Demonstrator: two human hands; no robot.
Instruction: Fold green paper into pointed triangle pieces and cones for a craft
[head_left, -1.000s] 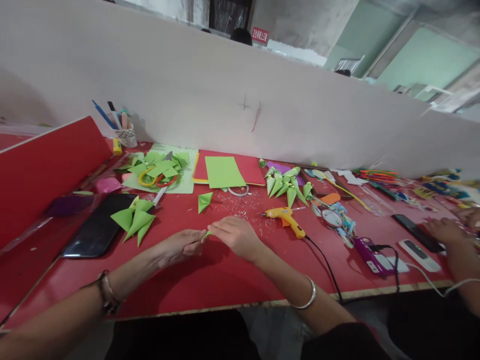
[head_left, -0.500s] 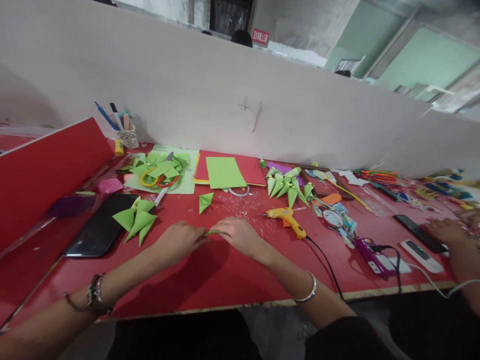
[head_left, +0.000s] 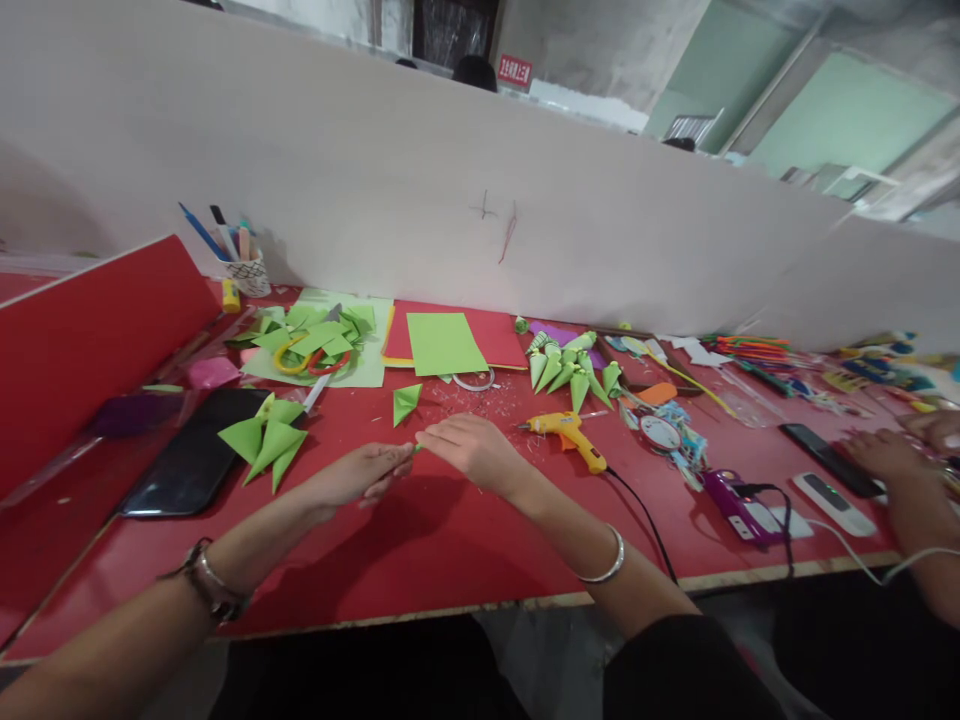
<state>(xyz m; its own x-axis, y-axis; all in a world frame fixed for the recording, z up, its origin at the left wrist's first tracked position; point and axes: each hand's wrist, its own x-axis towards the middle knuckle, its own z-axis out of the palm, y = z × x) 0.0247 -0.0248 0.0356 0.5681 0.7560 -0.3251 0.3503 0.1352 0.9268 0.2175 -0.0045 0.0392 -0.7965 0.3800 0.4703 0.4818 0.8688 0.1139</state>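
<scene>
My left hand (head_left: 366,472) and my right hand (head_left: 471,452) meet at the fingertips over the red table. Between them they pinch a small piece of green paper (head_left: 418,448), of which only a sliver shows; the fingers cover the rest. Just beyond lies a folded green paper piece (head_left: 406,404). To the left, a cluster of folded green paper cones (head_left: 271,445) rests partly on a black tablet-like slab (head_left: 184,460). A yellow hot glue gun (head_left: 566,432) lies right of my right hand, its nozzle pointing left.
Green paper cut-offs (head_left: 300,335) and scissors (head_left: 330,362) lie at the back left, near a pen cup (head_left: 249,274). Green sheet paper (head_left: 446,345) tops a red stack. Finished-looking cones (head_left: 574,370) stand behind the glue gun. Another person's hand (head_left: 885,455) is at the far right.
The fingers of my left hand have shifted and loosened a little, and less of the green paper shows between my hands. The view has moved slightly; the table items stay put.
</scene>
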